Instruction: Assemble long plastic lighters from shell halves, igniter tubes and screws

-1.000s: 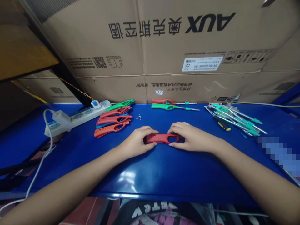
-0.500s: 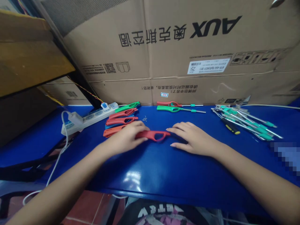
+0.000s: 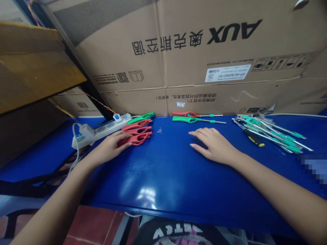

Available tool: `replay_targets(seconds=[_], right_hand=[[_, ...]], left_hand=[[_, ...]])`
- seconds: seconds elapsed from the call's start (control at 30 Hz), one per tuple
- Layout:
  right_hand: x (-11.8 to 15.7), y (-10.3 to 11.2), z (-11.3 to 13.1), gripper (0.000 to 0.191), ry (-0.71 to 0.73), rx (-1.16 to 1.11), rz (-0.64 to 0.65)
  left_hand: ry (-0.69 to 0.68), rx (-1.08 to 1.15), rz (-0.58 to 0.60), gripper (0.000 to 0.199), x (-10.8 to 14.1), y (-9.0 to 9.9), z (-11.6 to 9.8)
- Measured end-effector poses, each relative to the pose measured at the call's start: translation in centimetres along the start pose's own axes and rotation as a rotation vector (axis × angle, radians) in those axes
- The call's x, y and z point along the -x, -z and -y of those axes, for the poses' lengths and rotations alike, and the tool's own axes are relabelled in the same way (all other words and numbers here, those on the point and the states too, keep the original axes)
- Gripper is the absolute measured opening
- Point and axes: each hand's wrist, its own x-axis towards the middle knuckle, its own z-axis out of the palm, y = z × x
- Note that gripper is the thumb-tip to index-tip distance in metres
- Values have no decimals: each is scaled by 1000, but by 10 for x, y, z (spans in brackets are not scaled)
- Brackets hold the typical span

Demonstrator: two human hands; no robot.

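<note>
My left hand (image 3: 111, 146) is closed around the back end of a red lighter handle (image 3: 139, 139), thumb on the near side and fingers over the top. This handle is the nearest of a row, with other red handles (image 3: 136, 124) and a green handle (image 3: 141, 117) behind it. My right hand (image 3: 213, 143) hovers over or lies on the blue table, its fingers apart and nothing in it. Beyond it, a red lighter (image 3: 186, 114) and a green lighter (image 3: 186, 119) with metal tubes lie side by side.
A pile of metal lighter tubes with green parts (image 3: 274, 131) lies at the right, beside a black and yellow screwdriver (image 3: 252, 139). Several tiny screws (image 3: 159, 130) sit mid-table. A white power strip (image 3: 106, 127) is at the left; a large carton (image 3: 184, 75) stands behind.
My left hand has carried the red lighter handle from the middle of the table leftward to the near end of the row. My right hand has moved slightly right, away from it.
</note>
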Motion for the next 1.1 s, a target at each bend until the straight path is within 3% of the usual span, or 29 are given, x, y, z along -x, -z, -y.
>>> replay_targets(seconds=[0.2, 0.47, 0.63, 0.77, 0.93, 1.03, 1.1], right_hand=[[1, -12, -16, 51, -171, 118, -65], [-2, -32, -46, 60, -389, 95, -32], [-10, -37, -63, 48, -438, 10, -125], [-14, -34, -73, 33, -418, -46, -123], [-11, -12, -68, 21, -326, -170, 41], [-5, 13, -56, 17, -258, -235, 234], [-2, 30, -42, 15, -215, -251, 372]], left_hand=[[-10, -94, -39, 59, -2, -2, 4], [-119, -170, -184, 52, 3, -8, -8], [-133, -143, -149, 44, -5, -8, -11], [-128, -121, -148, 44, -8, -10, -7], [-190, -135, -189, 47, -8, -5, -19], [-239, -55, -214, 47, -9, -2, -53], [-278, -4, -160, 50, -10, -8, -82]])
